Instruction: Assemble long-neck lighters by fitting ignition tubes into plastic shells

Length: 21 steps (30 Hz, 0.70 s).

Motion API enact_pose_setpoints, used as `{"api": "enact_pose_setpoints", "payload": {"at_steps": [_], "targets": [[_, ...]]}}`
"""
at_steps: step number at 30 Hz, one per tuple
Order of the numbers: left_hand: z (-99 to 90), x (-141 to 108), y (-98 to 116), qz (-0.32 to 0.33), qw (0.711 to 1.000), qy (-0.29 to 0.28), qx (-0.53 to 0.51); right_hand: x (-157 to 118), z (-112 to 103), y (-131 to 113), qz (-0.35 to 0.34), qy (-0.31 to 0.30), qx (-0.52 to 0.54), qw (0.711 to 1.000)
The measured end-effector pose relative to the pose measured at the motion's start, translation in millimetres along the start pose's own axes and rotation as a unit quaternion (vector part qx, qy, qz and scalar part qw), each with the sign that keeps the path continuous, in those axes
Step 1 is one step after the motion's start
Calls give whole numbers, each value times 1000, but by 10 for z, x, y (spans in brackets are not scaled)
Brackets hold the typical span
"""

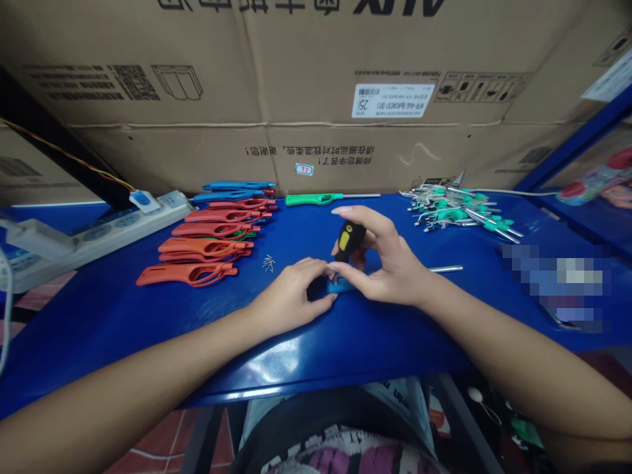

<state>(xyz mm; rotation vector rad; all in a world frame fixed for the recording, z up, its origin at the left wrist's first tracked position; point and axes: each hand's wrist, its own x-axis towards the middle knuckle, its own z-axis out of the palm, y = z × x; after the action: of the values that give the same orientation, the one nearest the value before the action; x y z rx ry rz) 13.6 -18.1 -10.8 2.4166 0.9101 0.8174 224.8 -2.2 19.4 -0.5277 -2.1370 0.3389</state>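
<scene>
My right hand is closed around a short black screwdriver with a yellow patch, held upright over a blue lighter body on the table. Fingers of my left hand close on the near end of that blue lighter, whose metal tube sticks out to the right past my right hand. The screwdriver's tip is hidden by my fingers. A small pile of screws lies left of my hands. Beyond them rests a green lighter with a long metal tube.
Red, orange and blue lighter casings form a column at the left. A white power strip lies beyond them. Teal-and-metal parts are heaped at the back right, near a blurred object. A cardboard box stands behind the blue table.
</scene>
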Motion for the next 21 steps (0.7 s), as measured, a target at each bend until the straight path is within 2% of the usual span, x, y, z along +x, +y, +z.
{"api": "enact_pose_setpoints", "payload": {"at_steps": [3,9,14,16,19,21], "targets": [[4,0,3,-9,1000,0,2,8,14,-29,-55,27,-57,997],[29,-8,-4,-1,1000,-11,-25,55,-12,-154,8,8,-20,1000],[41,-9,-9,4,1000,-1,-20,54,-46,-119,-63,82,-120,987],[38,-7,-8,3,1000,-3,-21,62,-45,-126,-56,64,-97,992],[34,-6,-4,-4,999,-11,-30,69,-32,-144,3,6,-14,1000],[36,-7,-3,-4,999,-10,-30,58,-21,-130,7,21,-17,1000]]}}
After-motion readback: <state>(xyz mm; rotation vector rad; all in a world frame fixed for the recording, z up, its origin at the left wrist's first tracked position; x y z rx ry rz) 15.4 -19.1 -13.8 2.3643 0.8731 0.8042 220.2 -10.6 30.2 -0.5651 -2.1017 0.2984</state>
